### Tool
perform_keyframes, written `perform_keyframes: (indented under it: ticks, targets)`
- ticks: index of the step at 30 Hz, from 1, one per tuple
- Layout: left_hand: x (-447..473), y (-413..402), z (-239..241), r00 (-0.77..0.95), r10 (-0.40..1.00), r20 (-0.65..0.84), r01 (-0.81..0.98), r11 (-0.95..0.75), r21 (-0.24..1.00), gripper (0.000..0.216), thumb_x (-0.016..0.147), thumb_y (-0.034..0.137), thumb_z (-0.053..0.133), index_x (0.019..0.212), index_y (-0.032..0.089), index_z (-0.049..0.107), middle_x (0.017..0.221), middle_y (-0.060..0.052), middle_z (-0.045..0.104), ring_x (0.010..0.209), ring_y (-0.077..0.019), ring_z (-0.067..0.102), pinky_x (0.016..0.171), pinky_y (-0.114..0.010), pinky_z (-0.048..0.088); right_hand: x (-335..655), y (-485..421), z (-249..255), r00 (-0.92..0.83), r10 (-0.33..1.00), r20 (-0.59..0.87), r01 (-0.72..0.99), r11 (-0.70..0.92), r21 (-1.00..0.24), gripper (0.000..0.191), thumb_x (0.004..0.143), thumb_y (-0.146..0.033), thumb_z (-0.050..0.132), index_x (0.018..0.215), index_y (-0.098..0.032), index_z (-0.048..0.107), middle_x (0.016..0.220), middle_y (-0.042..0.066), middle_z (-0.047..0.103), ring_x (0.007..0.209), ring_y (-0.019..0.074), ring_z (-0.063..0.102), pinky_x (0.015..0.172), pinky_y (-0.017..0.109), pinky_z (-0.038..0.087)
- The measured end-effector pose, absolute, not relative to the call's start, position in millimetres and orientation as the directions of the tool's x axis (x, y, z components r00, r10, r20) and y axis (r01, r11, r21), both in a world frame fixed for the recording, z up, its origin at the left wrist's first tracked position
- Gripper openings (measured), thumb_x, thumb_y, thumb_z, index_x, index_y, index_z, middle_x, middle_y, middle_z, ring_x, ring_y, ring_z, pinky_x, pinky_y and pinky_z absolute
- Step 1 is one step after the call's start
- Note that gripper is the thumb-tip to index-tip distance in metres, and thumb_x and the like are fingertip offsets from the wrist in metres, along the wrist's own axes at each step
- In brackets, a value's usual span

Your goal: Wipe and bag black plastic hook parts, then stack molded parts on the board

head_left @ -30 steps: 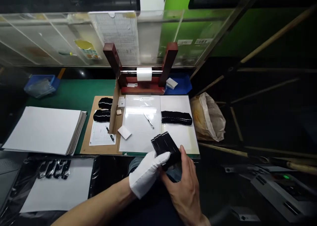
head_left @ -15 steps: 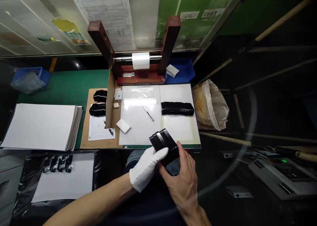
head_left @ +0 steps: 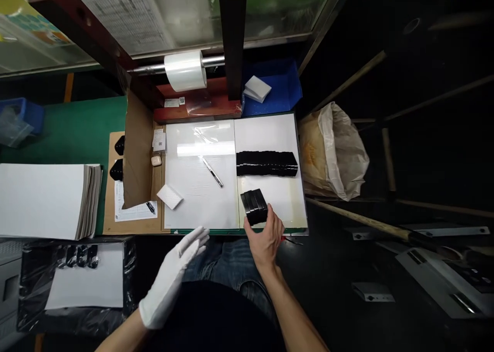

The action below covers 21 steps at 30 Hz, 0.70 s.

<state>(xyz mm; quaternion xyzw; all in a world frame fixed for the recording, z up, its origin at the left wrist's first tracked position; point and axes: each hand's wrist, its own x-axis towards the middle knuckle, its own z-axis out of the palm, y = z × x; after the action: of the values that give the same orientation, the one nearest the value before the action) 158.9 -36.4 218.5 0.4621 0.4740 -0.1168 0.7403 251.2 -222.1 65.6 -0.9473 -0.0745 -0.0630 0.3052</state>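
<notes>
My right hand (head_left: 266, 239), bare, grips a short stack of glossy black flat pieces (head_left: 254, 206) by its near end, thumb on the left and fingers on the right. The stack is over the near part of the right white sheet (head_left: 287, 208); whether it touches the sheet I cannot tell. Beyond it lies a longer overlapping row of black pieces (head_left: 267, 163). My left hand (head_left: 173, 275), in a white glove, is over my lap by the table edge, fingers stretched out and holding nothing. A slim silver pen-like tool (head_left: 212, 172) rests on the left white sheet (head_left: 200, 203).
A clear film roll (head_left: 185, 71) hangs on a dark red stand. Behind the sheets sits a blue tray (head_left: 285, 92); a paper sack (head_left: 335, 151) is at the right. A cardboard flap (head_left: 137, 151) stands upright on the left, near a stack of white boards (head_left: 42, 200).
My left hand has let go of the black stack and drawn back left. My right hand has carried the stack onto or over the right sheet. The camera view has shifted.
</notes>
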Motion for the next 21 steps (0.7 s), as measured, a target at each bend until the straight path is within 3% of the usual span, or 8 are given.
perform_keyframes:
  ticks: [5, 8, 12, 16, 21]
  targets:
    - [149.4, -48.9, 211.0, 0.469, 0.352, -0.81, 0.617, 0.525, 0.586, 0.067, 0.084, 0.056, 0.072, 0.138, 0.02, 0.06, 0.146, -0.015, 0.059, 0.136, -0.0369, 0.054, 0.12, -0.051, 0.036, 266.5, -216.7, 24.5, 0.986, 0.059, 0.156, 0.141, -0.797, -0.587, 0.069, 0.092, -0.046, 0.064, 0.145, -0.007, 0.043, 0.124, 0.024, 0.063, 0.112, 0.0365, 0.058, 0.098, 0.058, 0.046]
    - [151.0, -59.8, 214.6, 0.449, 0.389, -0.804, 0.615, 0.519, 0.594, 0.063, 0.087, 0.055, 0.07, 0.138, 0.021, 0.06, 0.144, -0.015, 0.06, 0.135, -0.0362, 0.055, 0.12, -0.05, 0.037, 268.2, -209.9, 28.2, 0.98, 0.094, 0.175, 0.184, -0.762, -0.621, 0.07, 0.091, -0.044, 0.066, 0.144, -0.005, 0.043, 0.124, 0.024, 0.063, 0.112, 0.0355, 0.058, 0.098, 0.058, 0.047]
    - [168.3, -75.9, 227.1, 0.446, 0.426, -0.787, 0.637, 0.467, 0.614, 0.064, 0.087, 0.05, 0.073, 0.141, 0.019, 0.058, 0.147, -0.015, 0.058, 0.138, -0.0337, 0.052, 0.123, -0.049, 0.032, 258.6, -210.5, 85.0, 0.952, 0.182, 0.246, 0.303, -0.664, -0.683, 0.079, 0.085, -0.042, 0.076, 0.146, -0.008, 0.041, 0.127, 0.023, 0.061, 0.119, 0.0346, 0.056, 0.102, 0.057, 0.047]
    - [198.1, -90.4, 246.4, 0.679, 0.318, -0.662, 0.426, 0.563, 0.708, 0.074, 0.083, 0.051, 0.078, 0.147, 0.022, 0.053, 0.156, -0.013, 0.048, 0.146, -0.0338, 0.042, 0.123, -0.046, 0.034, 244.2, -221.9, 162.9, 0.923, 0.301, 0.24, 0.375, -0.562, -0.737, 0.088, 0.081, -0.039, 0.082, 0.153, -0.015, 0.037, 0.13, 0.019, 0.06, 0.122, 0.0358, 0.057, 0.103, 0.059, 0.048]
    - [214.8, -102.1, 274.7, 0.753, 0.272, -0.599, 0.274, 0.698, 0.661, 0.069, 0.083, 0.056, 0.075, 0.141, 0.021, 0.061, 0.144, -0.011, 0.061, 0.14, -0.0355, 0.049, 0.12, -0.046, 0.038, 230.0, -232.1, 213.7, 0.925, 0.327, 0.193, 0.358, -0.577, -0.734, 0.09, 0.081, -0.043, 0.082, 0.154, -0.016, 0.038, 0.129, 0.021, 0.06, 0.121, 0.0424, 0.057, 0.099, 0.066, 0.048]
